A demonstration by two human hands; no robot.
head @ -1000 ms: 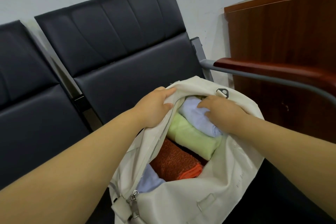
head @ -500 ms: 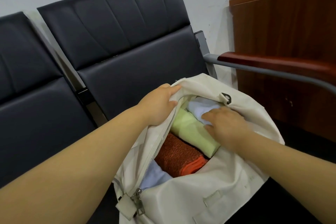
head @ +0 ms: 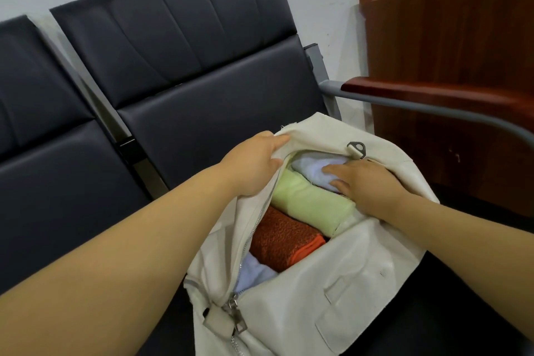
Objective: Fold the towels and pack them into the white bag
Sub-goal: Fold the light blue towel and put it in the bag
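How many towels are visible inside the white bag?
4: far pale blue towel under the right hand, green towel next, then orange towel, near pale blue towel by the zipper pull. Others may be hidden beneath.

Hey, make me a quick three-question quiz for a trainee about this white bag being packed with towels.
1. True or false: the left grip holds the rim of the white canvas bag.
2. Fill in: between the light green rolled towel and the near pale blue towel lies the ____ terry towel.
3. Pick one: the fingers of the right grip lie on A) the near pale blue towel, B) the far pale blue towel, C) nothing at all.
Key: 1 true; 2 orange, the orange terry towel; 3 B.
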